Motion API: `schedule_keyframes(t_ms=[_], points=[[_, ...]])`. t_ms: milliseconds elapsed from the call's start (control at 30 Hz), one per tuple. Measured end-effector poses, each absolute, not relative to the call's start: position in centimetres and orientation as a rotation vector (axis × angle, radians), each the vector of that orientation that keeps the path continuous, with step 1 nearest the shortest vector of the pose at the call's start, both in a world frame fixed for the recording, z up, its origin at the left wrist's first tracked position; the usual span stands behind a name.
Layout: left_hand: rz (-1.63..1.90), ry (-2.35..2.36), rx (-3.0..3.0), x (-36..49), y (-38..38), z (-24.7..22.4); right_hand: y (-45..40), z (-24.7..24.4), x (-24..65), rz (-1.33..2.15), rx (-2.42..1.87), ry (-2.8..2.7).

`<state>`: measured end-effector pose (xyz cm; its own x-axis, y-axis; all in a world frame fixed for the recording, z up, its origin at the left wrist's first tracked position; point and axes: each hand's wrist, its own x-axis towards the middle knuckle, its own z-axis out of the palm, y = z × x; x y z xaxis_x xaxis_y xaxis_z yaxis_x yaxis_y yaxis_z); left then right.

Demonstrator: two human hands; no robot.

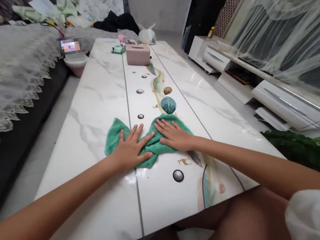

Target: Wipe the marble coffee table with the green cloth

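Left fingers (147, 139) and right fingers (164, 128) spread on green cloth (115, 137), pink box (138, 55) ahead, perhaps plastic bag (147, 37) behind

1. A home, seemingly its living room.
2. A sofa (16, 160) wears a lace-edged cover (4, 68), with fabric (119, 23) heaped beyond.
3. Beside it stands a marble-patterned table (85, 116) bearing 1 pink box (138, 54).
4. Opposite: a low white cabinet (281, 103), a sheer drape (283, 33), a leafy plant (313, 155).

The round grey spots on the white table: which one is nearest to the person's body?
The largest-looking spot, alone on the near side of the green cloth; the other grey spots lie beyond it.
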<state>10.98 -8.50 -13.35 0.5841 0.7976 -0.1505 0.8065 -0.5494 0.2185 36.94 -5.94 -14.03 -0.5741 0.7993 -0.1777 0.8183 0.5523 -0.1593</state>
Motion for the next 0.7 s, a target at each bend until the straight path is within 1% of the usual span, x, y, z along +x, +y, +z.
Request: schedule_keyframes(t_ms=[200,467,567,700], points=[[0.117,1.522,2.576,13.1,0.2,-13.5,3.0,-14.8,34.4,-0.209,1.579,2.746],[0.212,1.772,2.509,15.0,12.3,-13.3,14.8,-14.4,32.9,-0.237,1.797,2.694],[0.243,1.831,2.499,15.4,14.1,-13.1,16.7,-14.1,32.4,-0.231,1.871,2.650],[0.234,1.787,2.521,15.6,12.1,-13.4,15.3,-13.7,32.3,-0.164,1.837,2.603]])
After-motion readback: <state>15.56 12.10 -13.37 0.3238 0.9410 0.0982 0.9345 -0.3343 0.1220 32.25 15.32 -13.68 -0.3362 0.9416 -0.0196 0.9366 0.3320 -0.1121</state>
